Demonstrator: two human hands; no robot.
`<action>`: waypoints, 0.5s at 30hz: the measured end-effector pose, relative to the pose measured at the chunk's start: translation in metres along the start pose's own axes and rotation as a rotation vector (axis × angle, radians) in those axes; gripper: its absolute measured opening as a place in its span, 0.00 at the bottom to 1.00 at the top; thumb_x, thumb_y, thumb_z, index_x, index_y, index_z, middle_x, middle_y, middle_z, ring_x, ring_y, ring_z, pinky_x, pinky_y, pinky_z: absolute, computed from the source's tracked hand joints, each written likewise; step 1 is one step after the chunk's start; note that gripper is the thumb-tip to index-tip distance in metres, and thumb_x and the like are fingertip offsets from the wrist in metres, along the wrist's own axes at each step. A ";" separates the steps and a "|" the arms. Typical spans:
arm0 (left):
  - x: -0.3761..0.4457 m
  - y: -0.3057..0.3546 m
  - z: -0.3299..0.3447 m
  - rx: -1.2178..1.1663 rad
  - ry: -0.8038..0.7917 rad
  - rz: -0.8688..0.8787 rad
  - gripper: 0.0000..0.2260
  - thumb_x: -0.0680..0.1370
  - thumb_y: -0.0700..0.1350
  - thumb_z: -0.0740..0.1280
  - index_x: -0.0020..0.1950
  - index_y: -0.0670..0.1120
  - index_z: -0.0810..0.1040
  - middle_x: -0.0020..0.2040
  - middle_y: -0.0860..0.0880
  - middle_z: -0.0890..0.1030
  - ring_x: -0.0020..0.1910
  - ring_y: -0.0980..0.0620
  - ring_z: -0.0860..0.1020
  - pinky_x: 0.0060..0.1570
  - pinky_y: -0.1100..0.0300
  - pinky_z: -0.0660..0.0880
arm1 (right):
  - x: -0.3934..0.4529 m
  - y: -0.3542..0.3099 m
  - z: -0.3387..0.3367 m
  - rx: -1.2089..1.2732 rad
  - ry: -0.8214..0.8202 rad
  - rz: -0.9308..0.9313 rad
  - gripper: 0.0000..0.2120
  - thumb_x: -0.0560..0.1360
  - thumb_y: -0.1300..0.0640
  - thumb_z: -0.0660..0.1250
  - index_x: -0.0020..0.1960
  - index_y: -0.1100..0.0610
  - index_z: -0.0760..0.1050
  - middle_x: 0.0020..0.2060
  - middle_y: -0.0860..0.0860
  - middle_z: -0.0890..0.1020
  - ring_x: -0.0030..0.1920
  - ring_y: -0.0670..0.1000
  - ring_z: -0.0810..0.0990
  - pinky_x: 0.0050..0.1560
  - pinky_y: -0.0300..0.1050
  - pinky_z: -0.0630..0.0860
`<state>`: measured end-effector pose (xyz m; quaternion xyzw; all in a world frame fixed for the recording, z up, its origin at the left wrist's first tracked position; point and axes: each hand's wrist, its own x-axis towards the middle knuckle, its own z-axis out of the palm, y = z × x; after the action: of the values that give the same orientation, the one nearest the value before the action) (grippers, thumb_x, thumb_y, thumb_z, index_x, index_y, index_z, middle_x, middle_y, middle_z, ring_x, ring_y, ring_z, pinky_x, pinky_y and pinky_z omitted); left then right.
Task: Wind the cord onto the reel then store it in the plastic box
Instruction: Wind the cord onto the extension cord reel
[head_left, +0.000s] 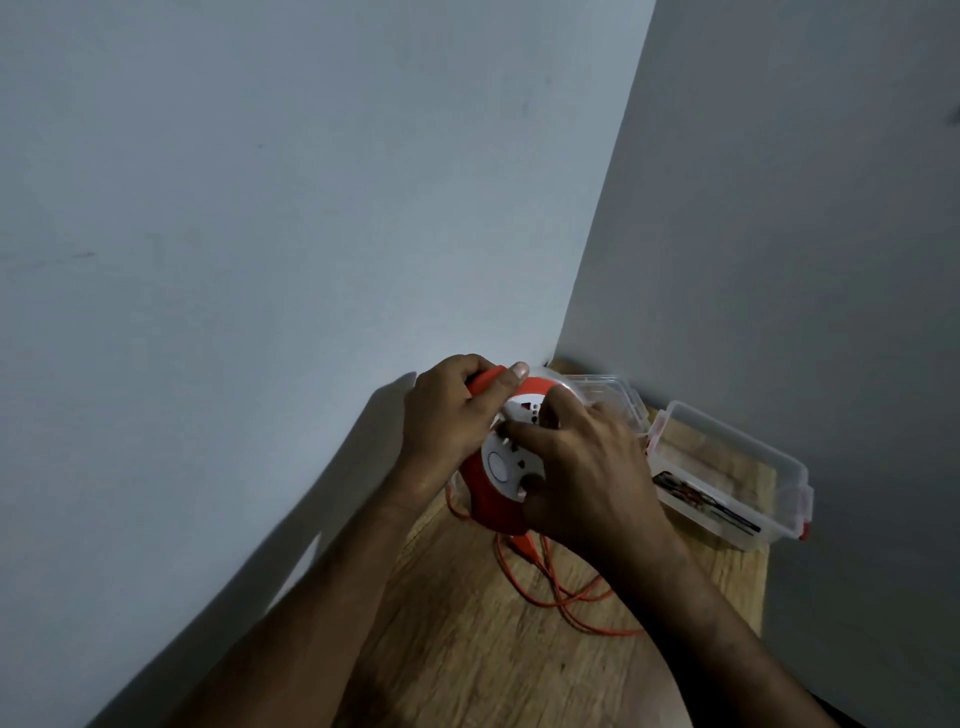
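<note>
An orange reel (491, 499) with a white socket face is held up above the wooden table. My left hand (449, 415) grips its orange handle at the top, thumb over the rim. My right hand (582, 467) has its fingers curled onto the white socket face, covering much of it. Loose orange cord (561, 592) trails from under the reel and lies in loops on the table. The clear plastic box (737, 478) stands open to the right, against the wall.
The wooden table (467, 649) sits in a corner between two grey walls. The box's clear lid (608, 395) lies behind the reel near the corner. Some dark items lie inside the box at its front.
</note>
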<state>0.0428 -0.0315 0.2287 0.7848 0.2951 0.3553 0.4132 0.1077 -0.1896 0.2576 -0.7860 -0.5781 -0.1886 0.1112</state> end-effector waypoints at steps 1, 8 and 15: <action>0.000 0.000 0.000 0.005 0.005 0.005 0.17 0.78 0.64 0.69 0.44 0.51 0.84 0.38 0.55 0.85 0.41 0.59 0.82 0.44 0.60 0.78 | 0.000 -0.001 0.001 0.030 0.004 0.046 0.31 0.58 0.44 0.82 0.59 0.51 0.83 0.51 0.55 0.82 0.46 0.56 0.83 0.43 0.51 0.80; -0.001 0.004 0.002 -0.047 0.011 -0.052 0.18 0.79 0.64 0.68 0.46 0.50 0.84 0.40 0.56 0.85 0.41 0.58 0.84 0.44 0.63 0.78 | 0.010 -0.015 0.003 0.421 0.092 0.533 0.26 0.73 0.41 0.73 0.61 0.59 0.80 0.53 0.54 0.86 0.48 0.52 0.85 0.50 0.49 0.83; 0.004 0.001 -0.006 -0.056 0.025 -0.050 0.18 0.80 0.62 0.68 0.46 0.48 0.85 0.39 0.54 0.85 0.41 0.56 0.83 0.42 0.64 0.75 | -0.007 -0.007 -0.007 0.090 0.066 0.051 0.27 0.68 0.51 0.77 0.65 0.51 0.76 0.62 0.55 0.77 0.60 0.57 0.76 0.55 0.55 0.77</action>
<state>0.0404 -0.0269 0.2335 0.7609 0.3097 0.3628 0.4399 0.0983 -0.1958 0.2605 -0.7881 -0.5617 -0.1855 0.1703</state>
